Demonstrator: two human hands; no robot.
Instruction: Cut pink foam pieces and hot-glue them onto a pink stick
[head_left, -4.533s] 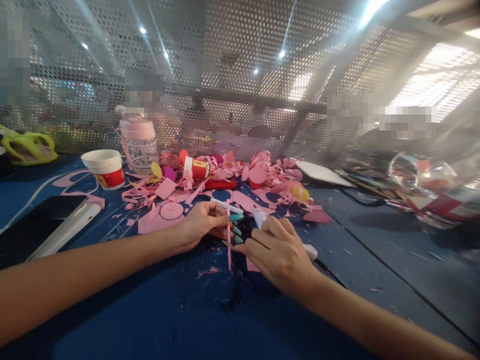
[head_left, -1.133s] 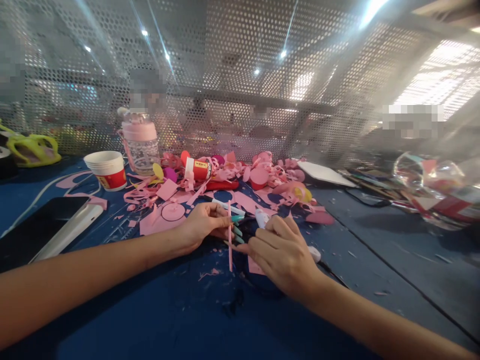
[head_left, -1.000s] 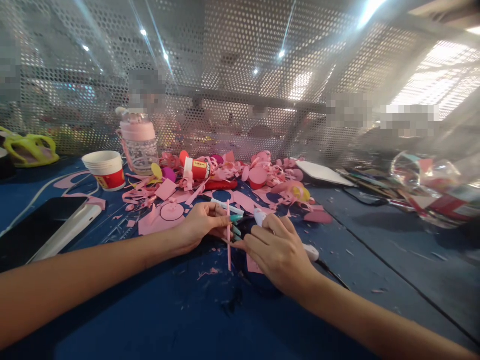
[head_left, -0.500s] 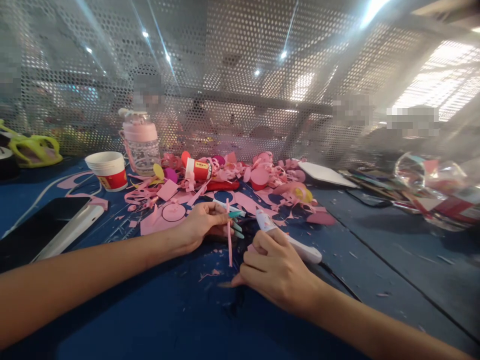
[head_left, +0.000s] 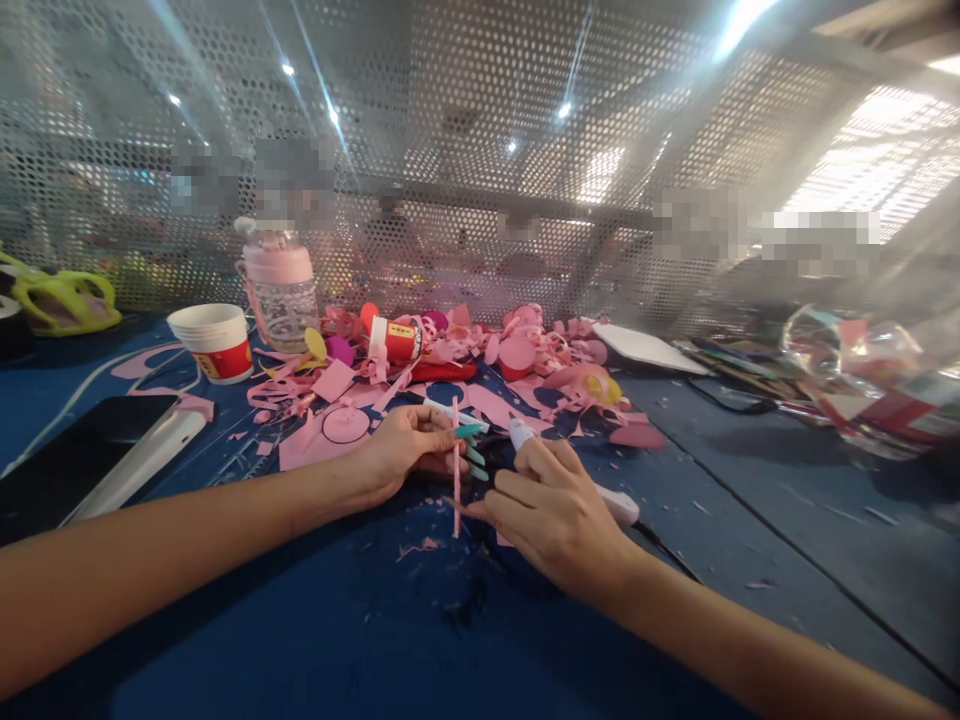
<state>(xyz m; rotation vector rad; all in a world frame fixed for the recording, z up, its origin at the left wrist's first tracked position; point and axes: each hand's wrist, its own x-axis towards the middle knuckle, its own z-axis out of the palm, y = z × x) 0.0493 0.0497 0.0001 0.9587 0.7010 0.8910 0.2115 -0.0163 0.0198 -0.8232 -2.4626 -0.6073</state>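
Observation:
My left hand (head_left: 405, 455) is closed, with a thin pink strip (head_left: 456, 510) pinched upright between thumb and fingertips, which have long teal nails. To its right, my right hand (head_left: 555, 515) has curled fingers, and its thumb reaches the strip's lower part. Whatever those fingers hold, if anything, is hidden. Behind the right hand lies a white pen-like tool (head_left: 619, 505) with a black cord, partly covered by the hand. A small white stick (head_left: 454, 412) shows behind my left hand. Pink foam-like sheet (head_left: 300, 447) lies left of that hand.
A heap of pink scraps (head_left: 517, 355) spreads along the back, with a tipped red-and-white cup (head_left: 395, 340) in it. Stacked paper cups (head_left: 217, 345), a pink-lidded bottle (head_left: 279, 290) and a phone (head_left: 90, 450) are at left. Clear plastic packaging (head_left: 862, 370) lies at right, before a perforated metal screen (head_left: 465, 120).
My right hand has moved up and slightly left, bringing its thumb to the strip and covering more of the white tool. My left hand keeps its pinch on the strip.

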